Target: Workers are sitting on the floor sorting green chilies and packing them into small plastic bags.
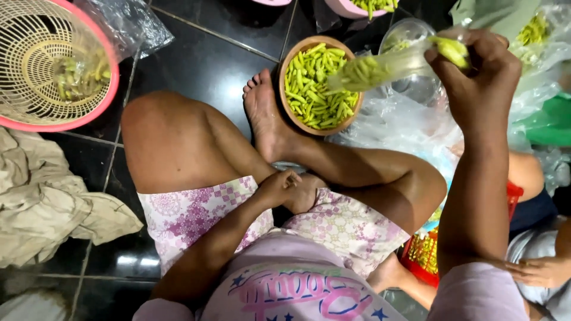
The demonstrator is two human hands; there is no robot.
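Clear plastic bag point(389, 64) of green pieces, apparently pinched in right hand point(476, 71).

Dark tiled floor point(202, 65); wooden bowl point(284, 71); pink basket point(110, 89); cloth point(41, 202)

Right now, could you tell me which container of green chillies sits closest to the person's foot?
The round brown bowl, its rim against the foot. The pink basket sits far left.

The floor point(202, 65) is dark glossy tile with pale grout lines. The brown bowl point(287, 59) looks like smooth wood. The bag point(380, 65) in the right hand point(476, 74) is thin clear plastic, shiny and creased. The basket point(35, 65) is cream plastic mesh with a pink rim. The beige cloth point(41, 208) looks matt and crumpled.
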